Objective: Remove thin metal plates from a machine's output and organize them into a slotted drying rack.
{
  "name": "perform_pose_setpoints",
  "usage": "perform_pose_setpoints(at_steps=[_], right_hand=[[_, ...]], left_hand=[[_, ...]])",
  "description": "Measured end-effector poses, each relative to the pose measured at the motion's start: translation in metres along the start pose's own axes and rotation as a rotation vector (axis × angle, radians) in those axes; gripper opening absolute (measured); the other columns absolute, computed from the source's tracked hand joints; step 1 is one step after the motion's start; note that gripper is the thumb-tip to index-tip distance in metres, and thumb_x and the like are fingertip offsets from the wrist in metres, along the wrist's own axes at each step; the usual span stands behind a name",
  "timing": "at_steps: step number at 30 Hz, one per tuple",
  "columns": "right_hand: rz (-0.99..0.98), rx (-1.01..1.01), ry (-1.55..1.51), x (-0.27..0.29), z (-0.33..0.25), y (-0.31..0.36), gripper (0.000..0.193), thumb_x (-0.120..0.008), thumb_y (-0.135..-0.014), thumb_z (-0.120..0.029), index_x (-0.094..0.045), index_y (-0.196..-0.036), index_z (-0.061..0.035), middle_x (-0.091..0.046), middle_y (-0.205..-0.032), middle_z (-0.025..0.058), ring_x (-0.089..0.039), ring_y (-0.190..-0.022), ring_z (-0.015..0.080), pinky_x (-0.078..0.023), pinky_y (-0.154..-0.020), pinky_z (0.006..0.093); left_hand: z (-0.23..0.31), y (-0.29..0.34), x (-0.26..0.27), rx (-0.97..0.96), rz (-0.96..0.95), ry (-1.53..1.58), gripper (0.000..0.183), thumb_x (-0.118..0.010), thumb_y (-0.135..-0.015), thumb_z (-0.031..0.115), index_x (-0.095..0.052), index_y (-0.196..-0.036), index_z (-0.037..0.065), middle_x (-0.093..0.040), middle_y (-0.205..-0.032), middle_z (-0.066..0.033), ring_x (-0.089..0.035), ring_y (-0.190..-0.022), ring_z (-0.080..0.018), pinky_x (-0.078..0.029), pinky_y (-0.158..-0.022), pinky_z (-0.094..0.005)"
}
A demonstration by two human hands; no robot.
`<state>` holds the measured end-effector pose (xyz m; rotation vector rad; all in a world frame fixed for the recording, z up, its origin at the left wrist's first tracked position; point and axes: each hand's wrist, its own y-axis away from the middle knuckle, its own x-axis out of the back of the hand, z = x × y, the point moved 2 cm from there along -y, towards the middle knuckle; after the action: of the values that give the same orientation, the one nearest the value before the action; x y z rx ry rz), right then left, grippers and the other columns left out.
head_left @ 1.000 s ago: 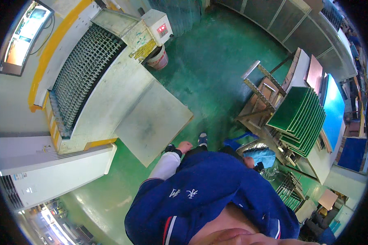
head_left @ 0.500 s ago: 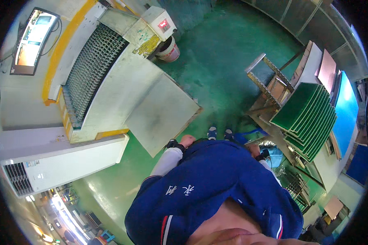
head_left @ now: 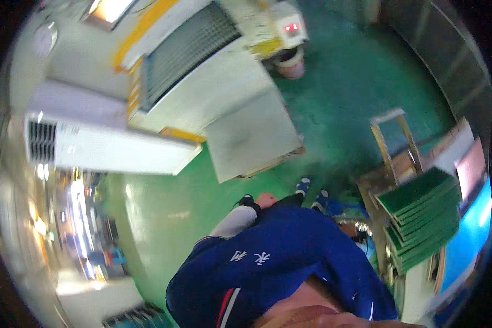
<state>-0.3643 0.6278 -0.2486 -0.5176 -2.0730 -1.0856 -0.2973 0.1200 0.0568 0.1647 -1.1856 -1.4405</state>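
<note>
My left hand (head_left: 266,200) hangs beside my blue shirt (head_left: 295,240), below the near corner of a pale flat table (head_left: 257,134) and apart from it. It looks rounded, with the fingers curled in, and nothing shows in it. A black band and a white sleeve (head_left: 232,221) cover that wrist and forearm. My right hand (head_left: 346,227) is low at my other side, largely hidden by the shirt and blurred, so its fingers cannot be made out. Nearest to it is a stack of green boards (head_left: 421,202) on a stand at the right.
Beyond the pale table stands a roller machine (head_left: 191,52) with a control box (head_left: 291,27) and a bucket (head_left: 291,65). A white air conditioner (head_left: 115,147) is at the left. A metal-framed rack (head_left: 396,139) and a blue sheet (head_left: 467,235) flank the green boards.
My view and body have turned to the right, so the machine and table have shifted right and up in the picture. My left arm still hangs down; my right hand is more hidden.
</note>
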Motion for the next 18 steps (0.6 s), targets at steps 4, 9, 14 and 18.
perform_pose_setpoints(at_steps=[4, 9, 14, 18], right_hand=[[-0.089, 0.227, -0.005, 0.069, -0.085, -0.044, 0.025, -0.063, -0.079, -0.035, -0.062, -0.073, -0.0114, -0.061, -0.068, 0.0090, -0.057, -0.058, 0.0279, -0.042, -0.054, 0.0449], [-0.145, 0.276, 0.044, 0.101, -0.095, -0.051, 0.024, -0.062, -0.081, -0.036, -0.062, -0.076, -0.0121, -0.062, -0.070, 0.0078, -0.057, -0.058, 0.0265, -0.042, -0.053, 0.0444], [-0.201, 0.345, 0.144, 0.117, -0.090, -0.069, 0.023, -0.060, -0.083, -0.036, -0.062, -0.080, -0.0129, -0.062, -0.071, 0.0065, -0.056, -0.058, 0.0252, -0.042, -0.052, 0.0439], [-0.207, 0.361, 0.164, 0.120, -0.089, -0.075, 0.023, -0.059, -0.084, -0.036, -0.062, -0.083, -0.0135, -0.062, -0.073, 0.0055, -0.056, -0.059, 0.0241, -0.042, -0.052, 0.0435]], left_hand=[[-0.110, 0.022, -0.058, -0.118, 0.164, -0.111, 0.033, -0.056, -0.083, 0.034, -0.072, -0.081, 0.006, -0.068, -0.081, -0.0188, -0.064, -0.072, -0.0386, -0.051, -0.069, -0.0484], [-0.100, 0.042, -0.070, -0.193, 0.051, -0.345, 0.027, -0.053, -0.080, 0.026, -0.070, -0.075, 0.006, -0.066, -0.079, -0.0206, -0.065, -0.071, -0.0378, -0.049, -0.065, -0.0520], [-0.109, 0.066, -0.076, 0.068, 0.087, -0.085, 0.028, -0.055, -0.078, 0.029, -0.072, -0.082, 0.007, -0.068, -0.085, -0.0197, -0.066, -0.078, -0.0379, -0.051, -0.068, -0.0506], [-0.142, 0.056, -0.093, -0.210, 0.120, -0.234, 0.028, -0.055, -0.080, 0.030, -0.071, -0.082, 0.006, -0.069, -0.087, -0.0191, -0.066, -0.084, -0.0387, -0.051, -0.071, -0.0488]])
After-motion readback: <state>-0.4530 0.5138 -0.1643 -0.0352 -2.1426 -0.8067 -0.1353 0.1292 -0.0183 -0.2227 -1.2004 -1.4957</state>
